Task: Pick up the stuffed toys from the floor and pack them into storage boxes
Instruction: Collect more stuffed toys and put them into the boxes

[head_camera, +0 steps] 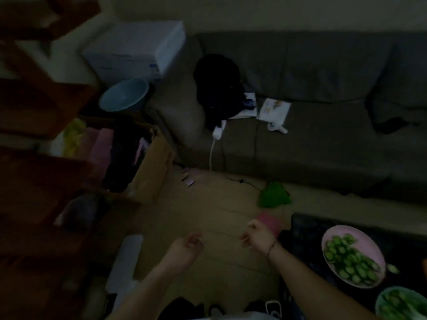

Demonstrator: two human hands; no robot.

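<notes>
The room is dim and the picture is blurred. A green stuffed toy [273, 195] lies on the floor by the sofa's front edge. A pink soft item [269, 221] lies just beyond my right hand [258, 237], which hovers above the floor with its fingers curled and nothing in it. My left hand [189, 246] hovers to its left, also curled and holding nothing. At the left, an open cardboard box [151, 172] holds pink, black and yellow soft things.
A grey sofa [323, 139] spans the back with a black bag, papers and a white cable on it. A dark low table [305, 229] at the right carries a pink plate of green slices [351, 255]. Wooden shelves stand at the left, with a blue basin [124, 94] and white box behind.
</notes>
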